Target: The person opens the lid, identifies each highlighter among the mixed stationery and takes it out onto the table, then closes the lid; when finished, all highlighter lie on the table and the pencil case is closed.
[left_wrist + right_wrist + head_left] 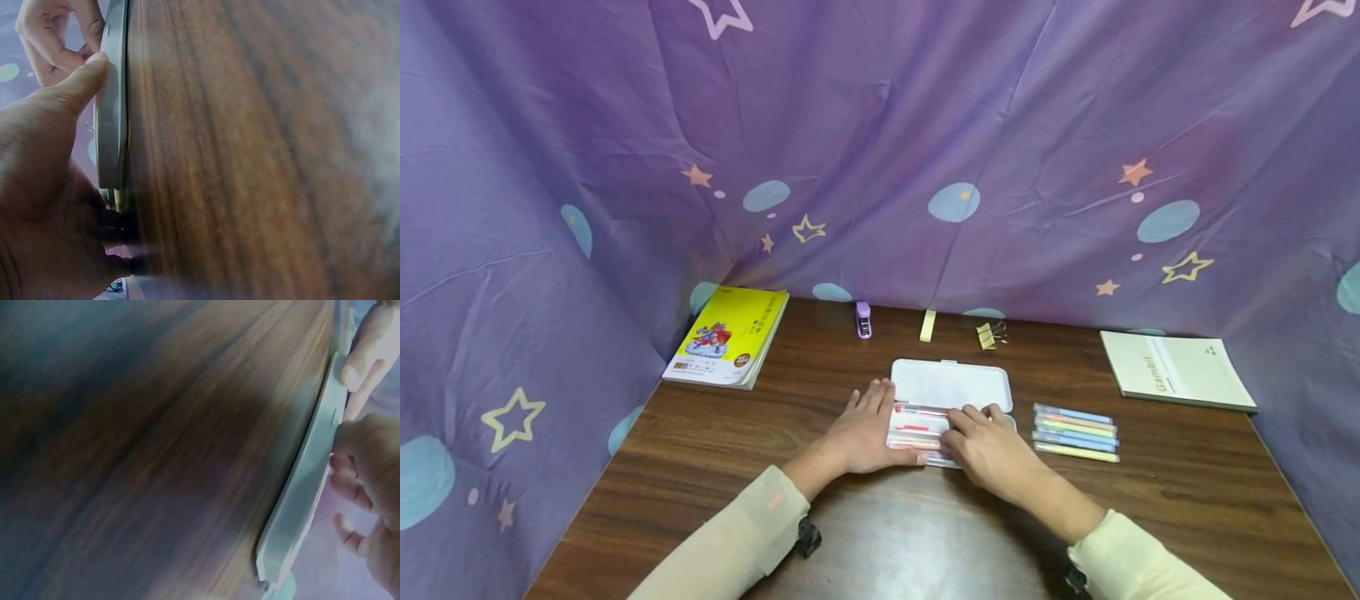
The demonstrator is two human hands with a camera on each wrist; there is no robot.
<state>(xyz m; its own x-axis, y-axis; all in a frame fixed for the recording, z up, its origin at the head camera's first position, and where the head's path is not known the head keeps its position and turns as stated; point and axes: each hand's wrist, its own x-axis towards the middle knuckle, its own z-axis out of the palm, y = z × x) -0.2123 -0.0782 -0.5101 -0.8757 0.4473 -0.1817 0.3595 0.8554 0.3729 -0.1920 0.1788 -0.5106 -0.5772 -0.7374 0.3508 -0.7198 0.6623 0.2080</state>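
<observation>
A white pencil case lies on the table with its lid laid back. Inside it, on the left, are several slim pens, among them a clear pen with a red end. My left hand rests along the case's left end, fingers straight. Its thumb presses the front wall, seen also in the left wrist view. Over the right half of the tray is my right hand, with curled fingers reaching in over the front rim. I cannot tell whether those fingers pinch a pen.
Right of the case lie several light blue and yellow pens in a row. Behind stand a purple stapler, a pale yellow stick-like block and a binder clip. A yellow book is at left, a pale notebook at right.
</observation>
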